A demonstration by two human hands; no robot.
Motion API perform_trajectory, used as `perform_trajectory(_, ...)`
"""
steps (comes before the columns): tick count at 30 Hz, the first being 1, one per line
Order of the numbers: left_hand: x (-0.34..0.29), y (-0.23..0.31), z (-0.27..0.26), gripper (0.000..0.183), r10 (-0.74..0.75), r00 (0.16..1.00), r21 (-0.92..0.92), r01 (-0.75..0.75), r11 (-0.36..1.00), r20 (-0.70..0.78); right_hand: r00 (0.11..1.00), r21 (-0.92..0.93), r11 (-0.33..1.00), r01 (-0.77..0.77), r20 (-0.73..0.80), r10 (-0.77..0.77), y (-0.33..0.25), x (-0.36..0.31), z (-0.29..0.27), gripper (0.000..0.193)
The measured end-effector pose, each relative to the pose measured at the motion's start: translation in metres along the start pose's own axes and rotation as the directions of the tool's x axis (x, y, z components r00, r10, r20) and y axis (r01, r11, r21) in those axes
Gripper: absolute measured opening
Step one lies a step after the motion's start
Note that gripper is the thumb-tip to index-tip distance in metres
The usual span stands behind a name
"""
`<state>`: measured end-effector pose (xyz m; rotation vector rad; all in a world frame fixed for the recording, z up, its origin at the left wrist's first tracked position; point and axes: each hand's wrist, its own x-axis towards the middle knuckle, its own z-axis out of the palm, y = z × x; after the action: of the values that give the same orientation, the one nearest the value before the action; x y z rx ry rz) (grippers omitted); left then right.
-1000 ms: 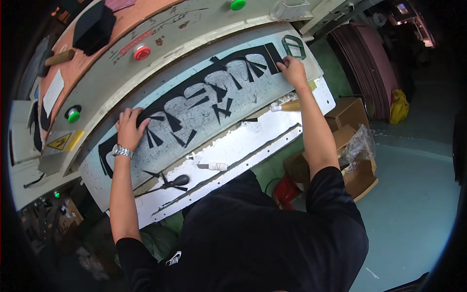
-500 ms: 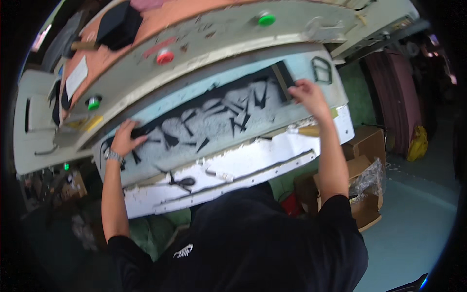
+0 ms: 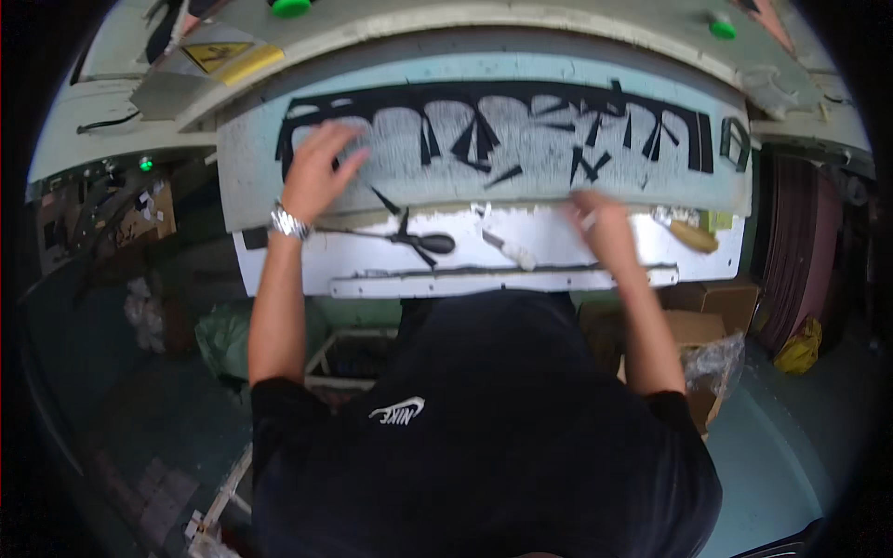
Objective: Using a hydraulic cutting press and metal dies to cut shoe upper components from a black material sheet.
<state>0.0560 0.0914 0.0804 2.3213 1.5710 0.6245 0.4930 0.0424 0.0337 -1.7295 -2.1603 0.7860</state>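
A long black sheet remnant with rounded cut-outs along it lies on the pale, scuffed cutting board. Pointed black scraps are scattered over the board around it. My left hand is over the remnant's left end, fingers spread and thumb apart; whether it touches is unclear. By the board's front edge, my right hand is smeared by motion, its fingers hard to make out, close to some scraps. A black strip lies at the remnant's right end.
On the white front ledge lie a black-handled tool with a thin shaft, a small white-handled tool and a yellow-handled tool. A dark green metal frame sits at the right. A machine beam spans the back.
My right hand has left the dark strip at the right end and come toward the board's front edge. My left hand stays near the left end. The whole view has turned.
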Motion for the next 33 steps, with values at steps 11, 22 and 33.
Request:
perform_trajectory(11, -0.047, 0.025, 0.034, 0.022, 0.082, 0.986, -0.284, -0.037, 0.958, 0.147, 0.957, -0.187, 0.974, 0.125, 0.283, -0.069, -0.066, -0.053, 0.064, 0.039)
perform_trajectory(22, 0.014, 0.091, 0.071, 0.026, 0.155, 0.986, -0.316, -0.166, 0.934, -0.059, 0.954, 0.105, 0.992, -0.076, 0.298, 0.042, -0.02, -0.081, -0.011, 0.026)
perform_trajectory(33, 0.197, 0.323, 0.299, 0.054, 0.104, 0.995, -0.112, -0.104, 0.988, -0.003, 0.906, 0.062, 0.989, 0.134, 0.397, -0.148, 0.112, -0.143, -0.079, 0.037)
